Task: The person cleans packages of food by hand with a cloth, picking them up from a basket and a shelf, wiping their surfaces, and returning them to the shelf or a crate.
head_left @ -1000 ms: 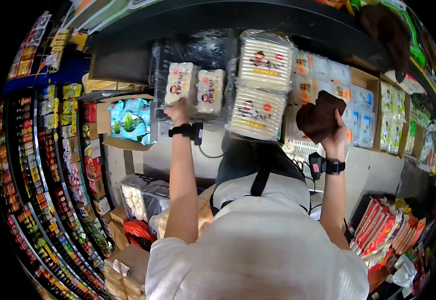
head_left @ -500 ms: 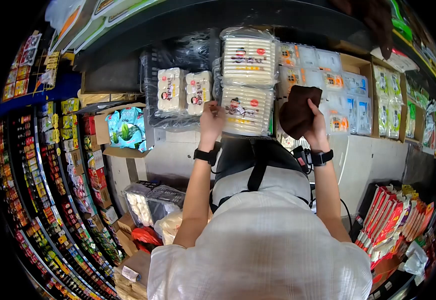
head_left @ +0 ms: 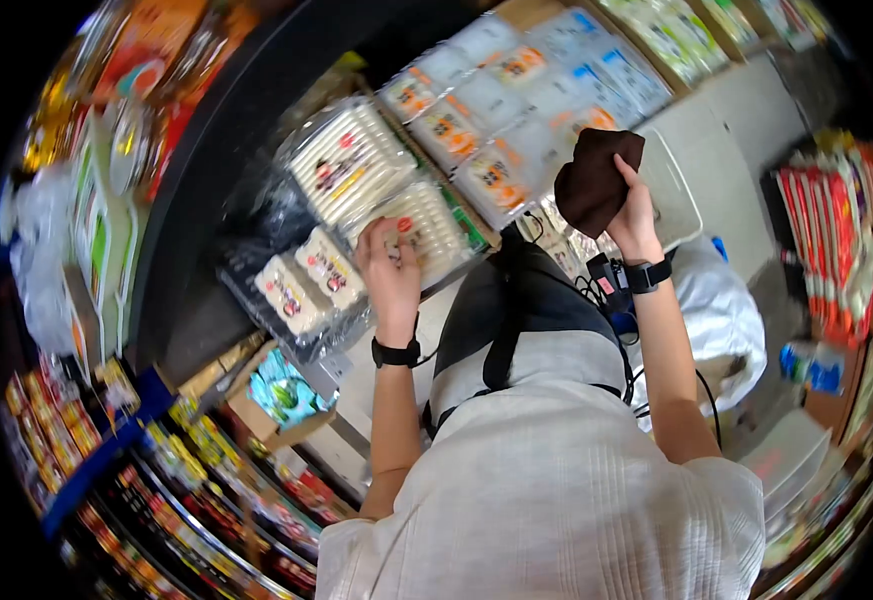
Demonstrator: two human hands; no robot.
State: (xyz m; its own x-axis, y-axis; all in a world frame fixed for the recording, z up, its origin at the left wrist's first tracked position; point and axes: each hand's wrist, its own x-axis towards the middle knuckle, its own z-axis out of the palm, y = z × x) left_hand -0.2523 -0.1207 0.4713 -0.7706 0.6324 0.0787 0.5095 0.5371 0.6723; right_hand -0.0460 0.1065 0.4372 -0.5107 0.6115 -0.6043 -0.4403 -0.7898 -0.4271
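Observation:
My right hand (head_left: 636, 212) grips a dark brown cloth (head_left: 596, 182), thumb on top, held up beside the plastic-wrapped packs. My left hand (head_left: 390, 268) is over the near pack of white sticks (head_left: 426, 228), fingers loosely bent and a little apart. Nothing shows in its grasp, and whether it touches the wrap cannot be made out. Behind lies a second wrapped pack of white sticks (head_left: 344, 165). To the left of my left hand, two small white packs (head_left: 308, 280) with printed labels sit in a dark plastic-lined crate.
Clear packs with orange and blue labels (head_left: 516, 105) fill the display beyond my hands. A box of turquoise bags (head_left: 286, 392) stands at left. At right are a white sack (head_left: 711, 310) and stacked red packages (head_left: 821, 240). A dark shelf edge (head_left: 191, 170) curves along the left.
The view has turned to the right, so the display now slants across it. My left hand has moved further over the stick pack. My right hand still holds the cloth.

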